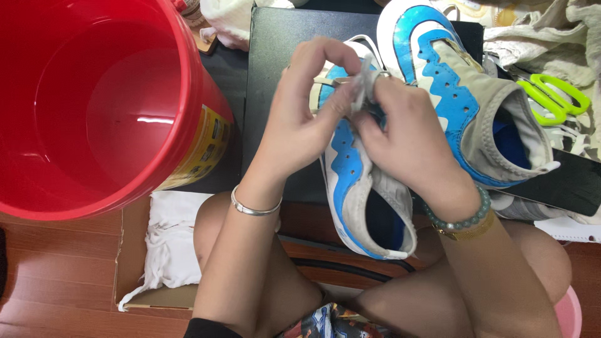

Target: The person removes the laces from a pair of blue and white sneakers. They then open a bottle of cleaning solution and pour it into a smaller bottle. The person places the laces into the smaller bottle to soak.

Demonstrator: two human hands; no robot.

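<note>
A blue and white sneaker [357, 188] lies on a black box lid [275, 75] in front of me. My left hand [300, 119] and my right hand [407, 134] meet over its front part. Both pinch a small pale wipe or cloth [363, 84] against the shoe near its laces. A second matching sneaker [463, 94] lies just right of it, opening toward me. A silver bangle is on my left wrist, a green bead bracelet on my right.
A large red bucket [94, 106] stands at the left, holding water. White cloth [172, 244] lies in a cardboard box by my left knee. Green scissors [560, 94] rest at the right among pale fabric. A pink object [568, 313] shows at the bottom right on the wooden floor.
</note>
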